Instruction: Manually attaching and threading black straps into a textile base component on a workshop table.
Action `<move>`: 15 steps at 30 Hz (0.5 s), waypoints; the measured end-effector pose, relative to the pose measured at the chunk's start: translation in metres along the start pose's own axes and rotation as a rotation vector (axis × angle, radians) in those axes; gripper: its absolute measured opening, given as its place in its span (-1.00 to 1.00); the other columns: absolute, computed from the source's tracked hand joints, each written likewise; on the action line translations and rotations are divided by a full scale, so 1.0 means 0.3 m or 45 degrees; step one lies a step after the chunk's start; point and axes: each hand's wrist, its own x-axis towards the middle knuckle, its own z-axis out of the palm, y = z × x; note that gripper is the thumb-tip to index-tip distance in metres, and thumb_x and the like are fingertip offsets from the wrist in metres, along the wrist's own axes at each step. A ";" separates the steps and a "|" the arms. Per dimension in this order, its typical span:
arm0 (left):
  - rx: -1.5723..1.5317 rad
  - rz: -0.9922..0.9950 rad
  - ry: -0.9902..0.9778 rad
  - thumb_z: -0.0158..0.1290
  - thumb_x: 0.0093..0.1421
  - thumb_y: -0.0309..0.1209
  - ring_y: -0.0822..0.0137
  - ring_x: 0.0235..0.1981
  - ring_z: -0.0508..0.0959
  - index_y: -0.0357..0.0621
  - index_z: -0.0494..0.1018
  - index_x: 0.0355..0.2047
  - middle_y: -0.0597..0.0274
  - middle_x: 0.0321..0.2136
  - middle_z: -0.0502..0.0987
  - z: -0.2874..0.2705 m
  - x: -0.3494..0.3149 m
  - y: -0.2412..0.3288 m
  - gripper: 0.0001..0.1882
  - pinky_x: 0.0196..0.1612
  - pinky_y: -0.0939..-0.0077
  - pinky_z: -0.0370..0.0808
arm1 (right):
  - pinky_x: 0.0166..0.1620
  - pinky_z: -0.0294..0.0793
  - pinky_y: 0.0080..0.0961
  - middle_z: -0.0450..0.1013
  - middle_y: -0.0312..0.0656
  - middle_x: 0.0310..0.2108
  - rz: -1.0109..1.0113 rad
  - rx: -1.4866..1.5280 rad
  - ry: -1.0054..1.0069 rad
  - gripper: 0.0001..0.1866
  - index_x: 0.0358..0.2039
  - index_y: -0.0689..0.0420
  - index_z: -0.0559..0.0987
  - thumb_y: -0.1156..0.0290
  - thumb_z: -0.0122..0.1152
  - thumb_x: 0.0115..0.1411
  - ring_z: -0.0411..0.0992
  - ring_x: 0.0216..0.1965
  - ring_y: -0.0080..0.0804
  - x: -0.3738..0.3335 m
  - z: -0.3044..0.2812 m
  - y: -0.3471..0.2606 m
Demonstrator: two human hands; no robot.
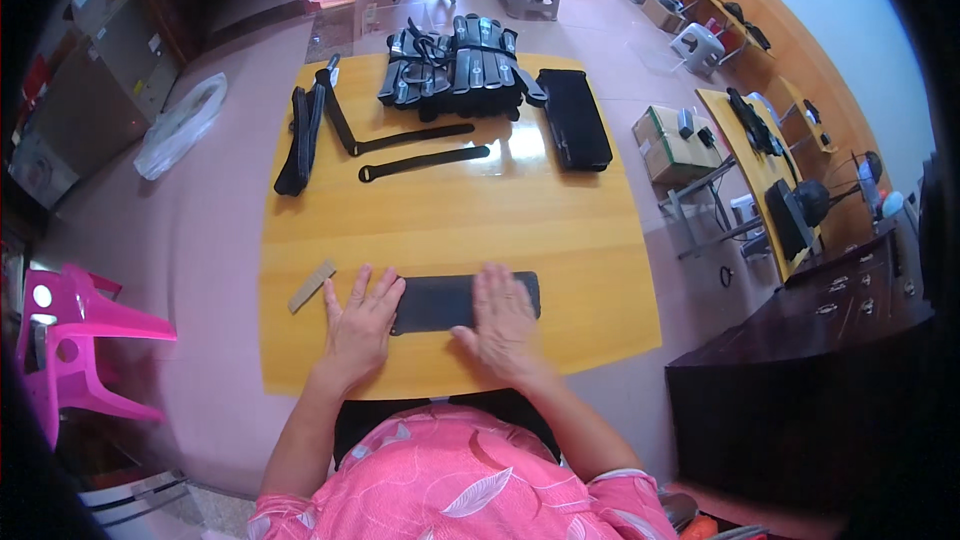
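Observation:
A flat, black rectangular piece (436, 304) with rounded corners lies on the wooden table (430, 230) close in front of me. My left hand (359, 335) rests with fingers spread at its left end, the fingertips just touching or beside the edge. Across its right part lies my right hand (502, 325), flat, fingers stretched, slightly blurred and covering some of the surface. Just left of my left hand is a small tan strip (311, 286), set at a slant. Neither hand grips anything.
Toward the far edge sit bundled grey-black straps (450, 65), a black padded stack (576, 120), a long black pouch (298, 145) and two loose black straps with end loops, one of them nearer (425, 163). A pink plastic chair (90, 355) stands left; a dark cabinet (780, 360) stands right.

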 end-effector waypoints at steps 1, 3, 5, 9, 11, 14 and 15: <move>-0.035 -0.005 -0.010 0.00 0.21 -0.42 0.04 0.32 0.16 0.01 0.32 0.18 0.24 0.24 0.30 -0.011 0.005 0.008 -0.51 0.25 -0.41 -0.19 | 0.39 -0.22 -0.09 -0.10 0.10 0.38 0.125 -0.064 0.017 -0.10 0.32 0.32 0.04 -0.06 0.07 0.19 -0.17 0.41 0.00 -0.020 -0.018 0.040; -0.064 -0.023 -0.024 0.00 0.21 -0.45 0.02 0.32 0.15 -0.02 0.31 0.18 0.22 0.24 0.30 -0.017 0.010 0.011 -0.51 0.25 -0.44 -0.21 | 0.38 -0.23 -0.07 -0.12 0.11 0.38 0.153 -0.087 -0.010 -0.10 0.32 0.33 0.04 -0.06 0.06 0.19 -0.19 0.42 -0.01 -0.036 -0.037 0.079; -0.039 -0.018 -0.048 -0.03 0.26 -0.37 0.07 0.33 0.13 0.03 0.33 0.18 0.30 0.23 0.30 -0.025 0.021 0.020 -0.55 0.23 -0.46 -0.17 | 0.38 -0.27 -0.02 -0.15 0.12 0.39 0.223 -0.138 -0.054 -0.09 0.32 0.35 0.03 -0.07 0.04 0.19 -0.23 0.43 -0.03 -0.046 -0.052 0.092; -0.013 0.024 -0.043 0.00 0.24 -0.37 0.03 0.29 0.21 -0.06 0.32 0.16 0.17 0.20 0.33 -0.058 0.038 0.012 -0.54 0.22 -0.43 -0.06 | 0.38 -0.26 -0.01 -0.13 0.16 0.38 0.216 -0.129 -0.034 -0.14 0.31 0.38 0.04 0.02 0.04 0.21 -0.20 0.42 0.00 -0.040 -0.053 0.108; -0.195 0.012 0.140 0.06 0.17 -0.41 -0.02 0.13 0.37 -0.19 0.38 0.06 0.00 0.05 0.44 -0.091 0.069 0.008 -0.57 0.14 -0.17 0.21 | 0.36 -0.15 -0.05 -0.09 0.24 0.35 0.169 0.249 -0.001 -0.28 0.28 0.43 0.06 0.15 -0.08 0.30 -0.13 0.39 0.12 -0.041 -0.065 0.160; -0.321 0.071 0.373 0.09 0.09 -0.46 -0.02 -0.07 0.47 -0.28 0.43 -0.07 -0.04 -0.14 0.51 -0.065 0.202 -0.043 -0.64 -0.04 0.10 0.38 | 0.35 -0.07 -0.09 -0.01 0.26 0.32 0.209 0.608 0.388 -0.36 0.24 0.46 0.12 0.31 -0.03 0.27 -0.04 0.36 0.15 -0.068 -0.117 0.177; -0.306 0.069 0.386 0.09 0.09 -0.46 -0.02 -0.07 0.47 -0.28 0.43 -0.07 -0.04 -0.14 0.51 -0.055 0.260 -0.057 -0.64 -0.04 0.10 0.38 | 0.35 -0.07 -0.09 -0.01 0.26 0.32 0.192 0.615 0.396 -0.36 0.24 0.46 0.12 0.31 -0.03 0.27 -0.04 0.36 0.15 -0.069 -0.134 0.165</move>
